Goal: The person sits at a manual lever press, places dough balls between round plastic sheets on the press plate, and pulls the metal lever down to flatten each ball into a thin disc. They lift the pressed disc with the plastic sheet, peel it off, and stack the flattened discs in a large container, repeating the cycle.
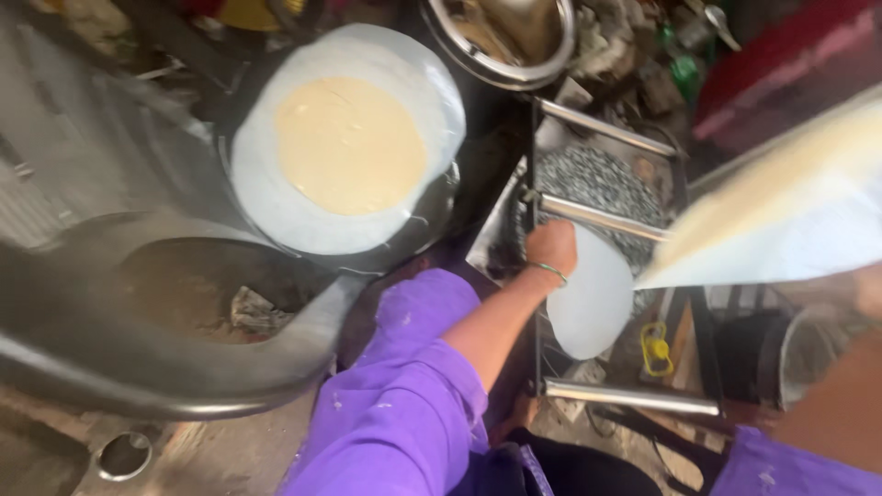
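Head view shows the left hand (551,248) closed in a grip on a pale round sheet (593,308) hanging over the metal rack (602,216). At three o'clock a blurred cream-topped sheet (781,207) sweeps in; the right hand's grip cannot be told. At eleven o'clock a round flatbread (347,142) lies on white cloth (276,193).

A cluttered, dim workspace: a curved metal counter (138,367), a steel-barred frame (606,216) and a littered floor (643,83).
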